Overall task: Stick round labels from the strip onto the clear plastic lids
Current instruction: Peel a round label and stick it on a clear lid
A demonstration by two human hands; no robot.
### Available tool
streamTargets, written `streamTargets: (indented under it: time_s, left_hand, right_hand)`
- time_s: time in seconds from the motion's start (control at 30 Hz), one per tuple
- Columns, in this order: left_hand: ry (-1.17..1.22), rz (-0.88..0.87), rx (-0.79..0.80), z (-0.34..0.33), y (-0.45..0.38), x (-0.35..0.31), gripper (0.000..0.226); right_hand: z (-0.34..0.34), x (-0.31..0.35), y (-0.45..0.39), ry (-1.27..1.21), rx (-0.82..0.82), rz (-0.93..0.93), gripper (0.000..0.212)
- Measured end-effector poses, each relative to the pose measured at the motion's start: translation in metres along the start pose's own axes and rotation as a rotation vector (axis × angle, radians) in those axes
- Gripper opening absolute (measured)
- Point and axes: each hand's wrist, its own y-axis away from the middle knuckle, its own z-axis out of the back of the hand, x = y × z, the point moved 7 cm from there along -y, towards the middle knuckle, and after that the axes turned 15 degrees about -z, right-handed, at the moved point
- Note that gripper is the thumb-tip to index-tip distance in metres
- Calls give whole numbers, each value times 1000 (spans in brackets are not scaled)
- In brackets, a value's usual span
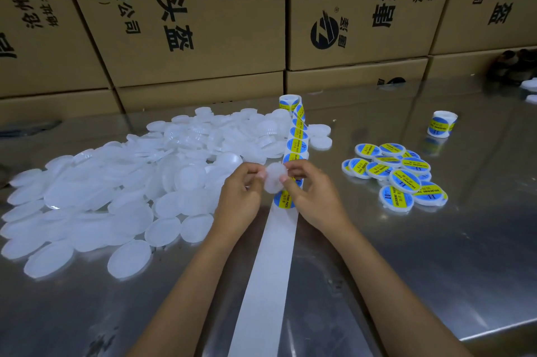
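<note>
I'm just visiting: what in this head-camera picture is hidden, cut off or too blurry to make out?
- Head view: the clear round plastic lid held by the left hand and right hand is blurred; whether a label is on it cannot be told.
- The blue-and-yellow round labels on the white strip are partly covered by the hands.
- The small print on the labelled lids is too small to read.
- The dark object by the brown cardboard boxes is blurred and cut by the right edge.
</note>
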Motion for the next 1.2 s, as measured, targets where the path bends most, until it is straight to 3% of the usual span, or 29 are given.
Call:
streamTargets:
  time_s: [0.13,0.23,0.4,0.6,0.77,0.9,1.2]
  left_hand:
    - [362,255,-15,-8,6,11,15]
    - [468,292,15,-12,8,13,19]
    - [580,345,-72,-6,7,21,21]
    - [656,369,-138,0,5,27,25]
    - [730,406,-152,-2,5,28,31]
    - [791,403,-139,-3,5,26,18]
    - [789,382,-181,-3,2,24,15]
  right_hand:
    - [2,-1,-1,-57,-4,-19,14]
    - [2,1,0,-83,5,-4,14]
    - [7,1,-1,-83,-17,-1,18]
    - [-3,-18,-1,489,119,-27,40]
    - [-1,-19,0,470,172,-31,47]
    - [1,-17,0,451,215,-36,47]
    - [2,-8,3,394,216,-7,29]
